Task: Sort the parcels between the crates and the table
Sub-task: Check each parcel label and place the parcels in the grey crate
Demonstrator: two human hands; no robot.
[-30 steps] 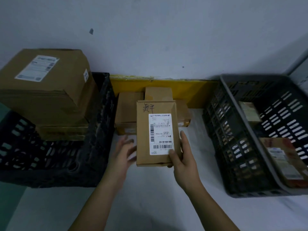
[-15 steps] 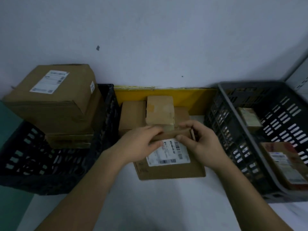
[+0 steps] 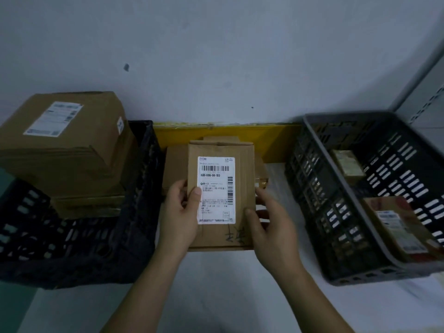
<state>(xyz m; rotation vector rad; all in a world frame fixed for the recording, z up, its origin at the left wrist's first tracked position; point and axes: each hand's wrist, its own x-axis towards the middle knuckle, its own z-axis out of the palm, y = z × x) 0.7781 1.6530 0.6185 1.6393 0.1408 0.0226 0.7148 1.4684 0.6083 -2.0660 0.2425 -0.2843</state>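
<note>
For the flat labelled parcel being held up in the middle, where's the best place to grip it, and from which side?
Grip the flat parcel by its two long side edges, near the lower half, coming in from left and right. It is thin, held with the label facing up, so thumbs go on the face and fingers behind. The left hand and right hand already hold it that way.

A flat parcel (image 3: 221,195) of matt brown cardboard at the centre of the frame carries a smooth white paper label (image 3: 216,189) printed in black. At the left a black plastic crate (image 3: 79,239) with slotted walls holds a large matt cardboard box (image 3: 64,145). At the right stands a grey plastic crate (image 3: 355,195), also slotted, on a pale, smooth surface (image 3: 216,296).
</note>
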